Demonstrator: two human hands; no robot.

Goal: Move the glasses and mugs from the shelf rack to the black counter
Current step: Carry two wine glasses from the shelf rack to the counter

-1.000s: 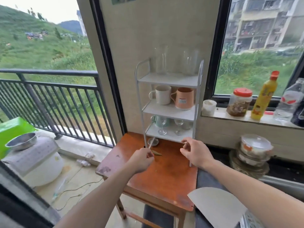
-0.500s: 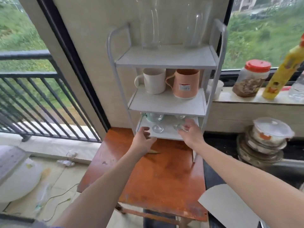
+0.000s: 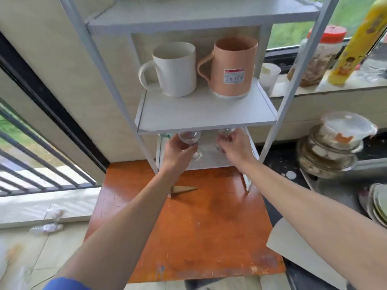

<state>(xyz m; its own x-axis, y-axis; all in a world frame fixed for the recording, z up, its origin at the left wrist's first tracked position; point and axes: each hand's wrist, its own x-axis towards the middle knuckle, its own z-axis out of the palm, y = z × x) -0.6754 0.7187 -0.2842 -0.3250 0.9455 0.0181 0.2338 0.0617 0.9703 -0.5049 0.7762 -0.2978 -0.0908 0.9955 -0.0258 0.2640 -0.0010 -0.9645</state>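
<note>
A white shelf rack [image 3: 206, 120] stands on an orange wooden table [image 3: 194, 227]. On its middle shelf sit a white mug [image 3: 174, 69] and an orange mug [image 3: 233, 66] with a label. Both hands reach into the bottom shelf. My left hand [image 3: 178, 152] grips a clear stemmed glass [image 3: 189, 139] by the bowl. My right hand [image 3: 235, 146] is closed around a second clear stemmed glass [image 3: 226, 132], mostly hidden by the fingers and the shelf above. The black counter [image 3: 293, 164] lies to the right of the table.
On the black counter stand stacked lidded bowls [image 3: 333, 147] and plates [image 3: 377, 204]. The window ledge holds a small white cup [image 3: 269, 75], a red-lidded jar [image 3: 320, 57] and a yellow bottle [image 3: 356, 40]. A grey board [image 3: 303, 250] lies at right; a balcony railing is left.
The view has closed in on the rack. Both hands moved from the table's top into the bottom shelf and closed on the two stemmed glasses.
</note>
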